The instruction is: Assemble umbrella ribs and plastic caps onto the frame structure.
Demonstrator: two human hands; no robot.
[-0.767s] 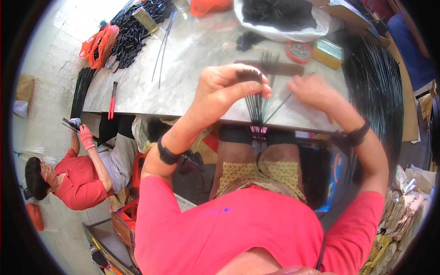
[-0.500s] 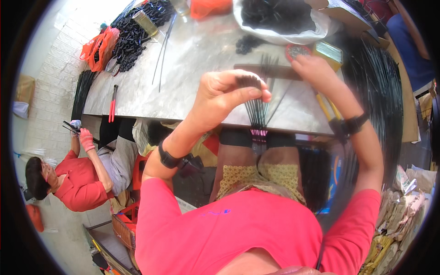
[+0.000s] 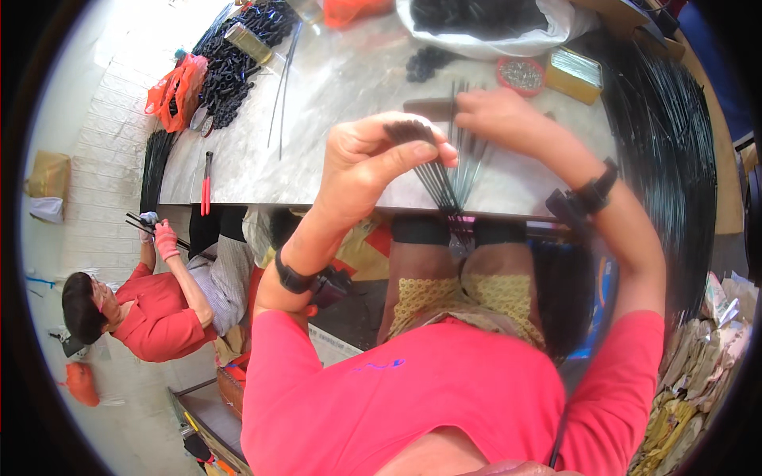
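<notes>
While the table is stretching across the view, a white bag is sitting at its far edge, holding a mass of black pieces. Toward the far left corner an orange plastic bag is slumping beside a heap of black parts, something dark showing inside it. Near the far right corner a yellow tin is holding silvery contents, and just beside it a smaller red dish is containing small metal bits. Over the near edge, the left hand is pinching a fanned bundle of black rods between thumb and fingers, the lower ends reaching past that edge. The right hand is curling its fingers beside more rods crossing a dark bar; whether it is gripping one, I cannot tell. Compared with half a second earlier, it is no longer reaching over the red dish, which is now showing whole, while the left hand is keeping its pinch.
</notes>
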